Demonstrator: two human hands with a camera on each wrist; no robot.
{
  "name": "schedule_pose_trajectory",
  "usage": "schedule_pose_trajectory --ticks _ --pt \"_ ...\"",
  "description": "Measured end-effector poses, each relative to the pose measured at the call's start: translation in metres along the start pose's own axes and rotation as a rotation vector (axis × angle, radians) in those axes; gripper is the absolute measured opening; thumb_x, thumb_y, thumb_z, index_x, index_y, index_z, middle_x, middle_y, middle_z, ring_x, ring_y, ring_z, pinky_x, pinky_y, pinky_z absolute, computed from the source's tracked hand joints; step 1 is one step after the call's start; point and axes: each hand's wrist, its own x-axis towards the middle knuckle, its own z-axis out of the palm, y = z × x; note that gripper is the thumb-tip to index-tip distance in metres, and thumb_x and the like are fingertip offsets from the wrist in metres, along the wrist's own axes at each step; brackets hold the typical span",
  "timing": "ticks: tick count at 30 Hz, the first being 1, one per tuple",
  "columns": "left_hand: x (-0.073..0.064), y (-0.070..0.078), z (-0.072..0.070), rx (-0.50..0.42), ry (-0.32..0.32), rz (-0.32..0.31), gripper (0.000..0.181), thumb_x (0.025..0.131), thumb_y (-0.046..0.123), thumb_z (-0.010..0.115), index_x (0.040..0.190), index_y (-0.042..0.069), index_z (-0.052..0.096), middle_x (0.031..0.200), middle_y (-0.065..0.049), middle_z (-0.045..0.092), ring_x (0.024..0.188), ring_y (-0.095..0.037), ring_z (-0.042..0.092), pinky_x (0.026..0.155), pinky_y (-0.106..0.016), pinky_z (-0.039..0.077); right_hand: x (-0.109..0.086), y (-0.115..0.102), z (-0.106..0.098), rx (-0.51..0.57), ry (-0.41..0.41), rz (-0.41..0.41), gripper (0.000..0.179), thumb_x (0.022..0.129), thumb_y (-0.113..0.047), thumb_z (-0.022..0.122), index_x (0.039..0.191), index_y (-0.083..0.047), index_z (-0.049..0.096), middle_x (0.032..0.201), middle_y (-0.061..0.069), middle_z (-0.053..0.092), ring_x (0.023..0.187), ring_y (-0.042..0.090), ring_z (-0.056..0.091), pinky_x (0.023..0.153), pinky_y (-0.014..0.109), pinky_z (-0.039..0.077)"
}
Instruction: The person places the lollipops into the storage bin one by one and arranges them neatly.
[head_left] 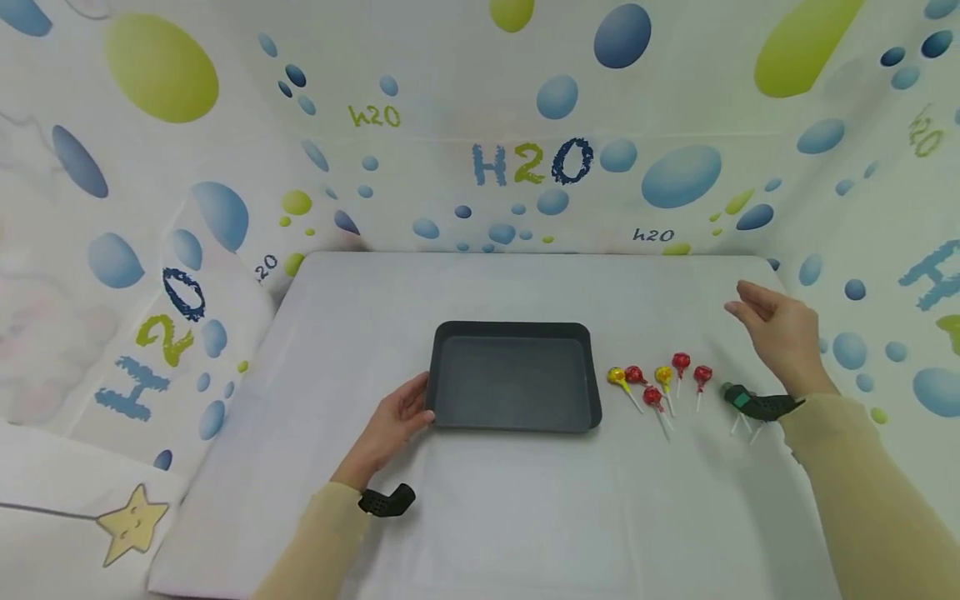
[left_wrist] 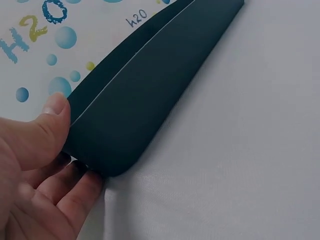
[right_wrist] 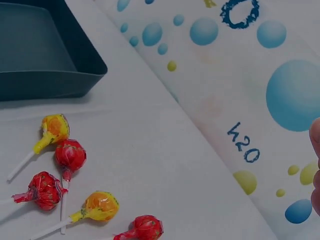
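Note:
A dark grey rectangular tray [head_left: 517, 379] lies on the white table, its hollow side up. My left hand [head_left: 392, 423] grips its near left corner; in the left wrist view the thumb rests at the rim of the tray [left_wrist: 135, 105] and the other fingers lie against and below the wall. My right hand [head_left: 783, 337] hangs above the table's right side with fingers loosely bent and nothing held. Several wrapped lollipops lie between tray and right hand, among them a yellow lollipop [head_left: 663, 377] and a red lollipop [head_left: 652, 397].
More lollipop sticks [head_left: 738, 423] show under the right wrist's black strap [head_left: 765, 407], which hides their heads. A patterned cloth wall [head_left: 420, 183] stands behind the white table [head_left: 510, 517] and along both sides.

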Motion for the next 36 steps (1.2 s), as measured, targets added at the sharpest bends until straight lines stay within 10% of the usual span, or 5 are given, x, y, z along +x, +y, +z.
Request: schedule_pose_trajectory --ticks 17,22,26,36 --pt "-0.003 0.001 -0.007 0.064 0.022 0.005 0.076 0.099 -0.006 0.059 0.163 0.004 0.02 0.171 -0.017 0.018 0.158 -0.032 0.022 0.122 -0.036 0.03 -0.052 0.087 0.009 -0.083 0.001 0.107 0.056 0.109 -0.033 0.048 0.147 0.008 0.046 0.142 0.034 0.053 0.129 0.055 0.052 0.101 0.065 0.048" --pt "-0.004 -0.001 -0.01 0.058 0.026 0.022 0.077 0.098 -0.007 0.059 0.163 0.002 0.019 0.171 -0.019 0.018 0.158 -0.033 0.021 0.122 -0.035 0.029 -0.068 0.106 0.017 -0.102 0.006 0.138 0.052 0.108 -0.031 0.051 0.142 0.009 0.052 0.137 0.033 0.058 0.126 0.054 0.055 0.079 0.034 0.061" --pt "-0.004 -0.003 -0.009 0.04 0.022 0.02 0.077 0.098 -0.009 0.059 0.163 0.001 0.019 0.17 -0.018 0.019 0.158 -0.033 0.02 0.121 -0.032 0.029 -0.074 0.108 0.023 -0.095 -0.009 0.179 0.052 0.108 -0.031 0.052 0.141 0.009 0.053 0.136 0.032 0.059 0.125 0.053 0.056 0.065 0.012 0.045" --pt "0.003 -0.003 0.0 0.009 -0.028 0.02 0.078 0.097 -0.01 0.059 0.163 0.0 0.018 0.171 -0.019 0.018 0.158 -0.033 0.02 0.121 -0.03 0.029 -0.087 0.109 0.032 -0.122 -0.015 0.316 0.052 0.106 -0.026 0.055 0.139 0.014 0.052 0.135 0.036 0.056 0.13 0.058 0.047 0.102 0.067 0.047"
